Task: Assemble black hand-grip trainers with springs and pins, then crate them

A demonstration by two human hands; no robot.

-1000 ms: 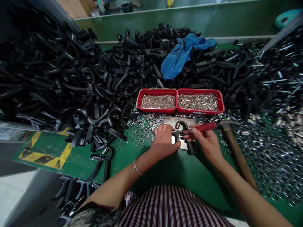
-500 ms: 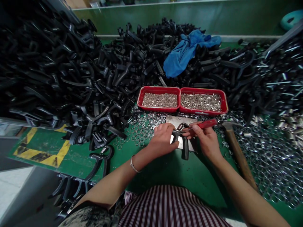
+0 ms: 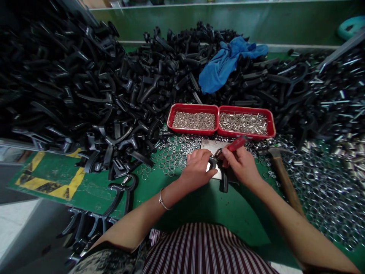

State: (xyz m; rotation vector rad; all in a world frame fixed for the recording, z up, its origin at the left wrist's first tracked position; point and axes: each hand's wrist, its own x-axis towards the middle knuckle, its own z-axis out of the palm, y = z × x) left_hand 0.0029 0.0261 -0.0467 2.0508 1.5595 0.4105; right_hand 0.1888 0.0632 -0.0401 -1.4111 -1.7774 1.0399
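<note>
Head | black part [image 3: 224, 181] | held by left hand [image 3: 197, 167] | near right hand [image 3: 242, 164]

I can read no words, brands or numbers from here. The one sign I make out is yellow-and-black striped hazard tape [image 3: 45, 186], between eight and nine o'clock. It runs in straight strips meeting at corners, on the green worktop [image 3: 94, 192], and I see its dark bands as scuffed and uneven.

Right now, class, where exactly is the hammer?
In the head view, the hammer lies on the green table, to the right of the right hand, with the spread of metal rings on its far right side.
</note>
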